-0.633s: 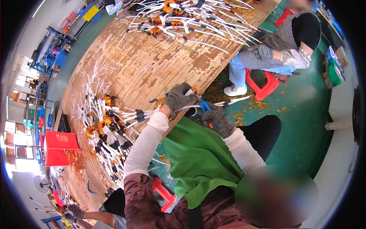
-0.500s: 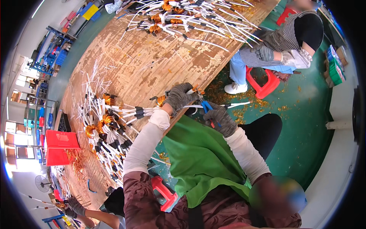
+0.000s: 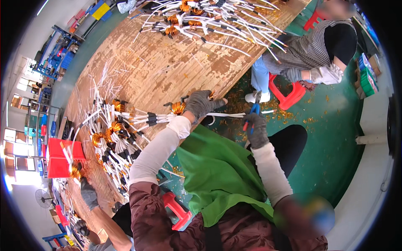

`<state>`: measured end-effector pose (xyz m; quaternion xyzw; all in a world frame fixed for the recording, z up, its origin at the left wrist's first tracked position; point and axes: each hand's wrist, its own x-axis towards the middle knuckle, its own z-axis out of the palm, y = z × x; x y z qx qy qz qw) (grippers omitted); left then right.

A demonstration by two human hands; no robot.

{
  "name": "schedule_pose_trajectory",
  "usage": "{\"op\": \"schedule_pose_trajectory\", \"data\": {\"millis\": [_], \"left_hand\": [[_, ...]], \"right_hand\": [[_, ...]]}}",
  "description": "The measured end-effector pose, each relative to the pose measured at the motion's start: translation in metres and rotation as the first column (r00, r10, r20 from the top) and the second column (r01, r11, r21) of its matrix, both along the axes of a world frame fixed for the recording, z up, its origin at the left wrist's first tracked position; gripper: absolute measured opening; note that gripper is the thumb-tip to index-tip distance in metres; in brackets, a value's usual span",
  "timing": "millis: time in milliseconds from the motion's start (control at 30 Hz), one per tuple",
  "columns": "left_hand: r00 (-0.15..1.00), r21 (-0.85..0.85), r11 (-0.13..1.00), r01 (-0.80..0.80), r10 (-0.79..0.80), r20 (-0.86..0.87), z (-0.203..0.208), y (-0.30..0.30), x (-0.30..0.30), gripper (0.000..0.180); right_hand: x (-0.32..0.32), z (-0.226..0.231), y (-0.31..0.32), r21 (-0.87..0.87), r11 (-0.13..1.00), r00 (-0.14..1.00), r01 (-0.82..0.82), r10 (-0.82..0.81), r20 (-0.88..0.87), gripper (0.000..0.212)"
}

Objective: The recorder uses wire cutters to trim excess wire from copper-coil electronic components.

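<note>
At the table's edge my left hand (image 3: 200, 104), in a grey glove, is closed over the end of a copper-wire coil (image 3: 178, 108). The coil lies just left of the hand, and an orange wire tip shows by the fingers. White sleeved leads (image 3: 226, 114) run out past my left hand toward the right one. My right hand (image 3: 257, 133), gloved too, is closed around blue-and-red-handled pliers (image 3: 254, 109) held beyond the edge, jaws pointing away from me. The pliers' jaws are apart from the coil. A lead passes close to or behind my right fingers; contact cannot be told.
Coils with white leads (image 3: 115, 134) pile up on the wooden table (image 3: 155, 62) at left, with another heap (image 3: 209, 25) at the far end. A co-worker at lower left lifts a coil (image 3: 76, 172) near a red bin (image 3: 65, 154). Another person sits far right by a red stool (image 3: 289, 98).
My right hand and the pliers have moved right, away from my left hand and the wire tip. The lower-left co-worker has raised a coil; the far-right person has straightened up.
</note>
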<state>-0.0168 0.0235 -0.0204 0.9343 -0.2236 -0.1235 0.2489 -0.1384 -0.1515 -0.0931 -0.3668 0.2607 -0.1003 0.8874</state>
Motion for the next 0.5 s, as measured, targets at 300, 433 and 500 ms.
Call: {"op": "schedule_pose_trajectory", "data": {"millis": [300,433,500], "left_hand": [[0.937,-0.252,0.964,0.082,-0.161,-0.309,0.002,0.046,0.013,0.029],[0.960,-0.239,0.970,0.043,-0.106,-0.259,0.003,0.043,0.005,0.027],[0.982,-0.267,0.962,0.057,-0.103,-0.160,-0.007,0.047,0.006,0.026]], "right_hand": [[-0.002,0.033,0.008,-0.946,0.290,0.924,-0.145,0.381,-0.025,0.060],[0.004,0.047,0.021,-0.955,-0.025,0.879,-0.297,0.384,-0.284,0.063],[0.010,0.046,0.024,-0.949,-0.015,0.869,-0.316,0.397,-0.295,0.063]]}}
